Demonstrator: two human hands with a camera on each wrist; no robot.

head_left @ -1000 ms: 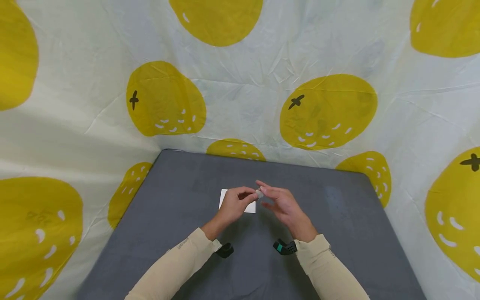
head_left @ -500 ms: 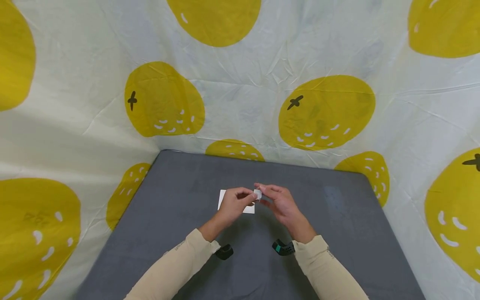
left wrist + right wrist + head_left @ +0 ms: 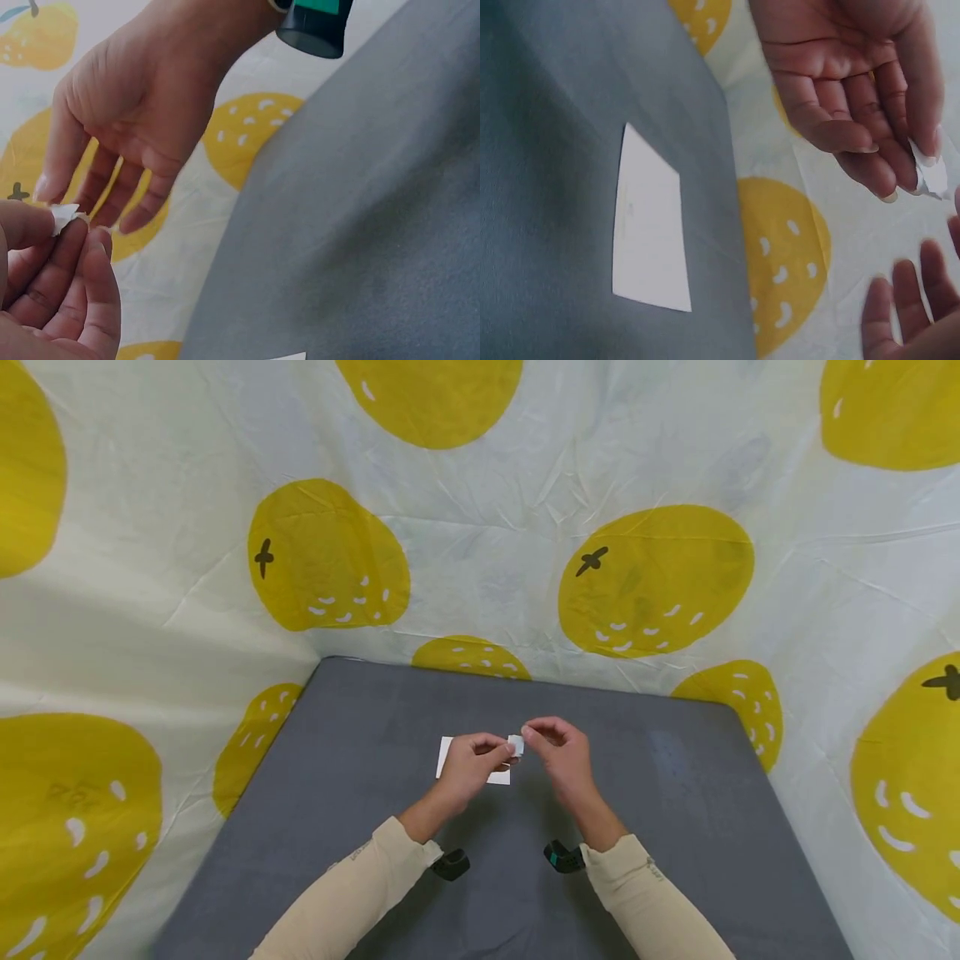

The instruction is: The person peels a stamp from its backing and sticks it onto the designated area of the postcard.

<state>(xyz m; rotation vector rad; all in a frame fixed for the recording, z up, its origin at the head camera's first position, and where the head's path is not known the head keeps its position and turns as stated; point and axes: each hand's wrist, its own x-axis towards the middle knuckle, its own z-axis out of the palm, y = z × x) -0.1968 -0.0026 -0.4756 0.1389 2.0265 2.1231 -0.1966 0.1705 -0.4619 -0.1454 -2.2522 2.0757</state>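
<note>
My left hand (image 3: pixel 467 768) pinches a small piece of white paper (image 3: pixel 516 745) between thumb and fingers, above the dark grey table. The paper (image 3: pixel 64 217) looks creased and uneven at its edge in the left wrist view. My right hand (image 3: pixel 566 762) is at the paper's right side, with thumb and index fingertips together at its upper corner. In the right wrist view its other fingers spread loosely, and the index tip is partly cut off by the frame. A flat white card (image 3: pixel 651 225) lies on the table, partly behind my left hand in the head view.
The grey table (image 3: pixel 390 702) stands against a white cloth (image 3: pixel 480 552) printed with large yellow fruits, which also runs along both sides. Dark bands (image 3: pixel 562 857) sit on both wrists.
The piece of paper has turned its flatter face toward the head camera. My right hand has gone from cupping beside it to bringing thumb and index together at its corner.
</note>
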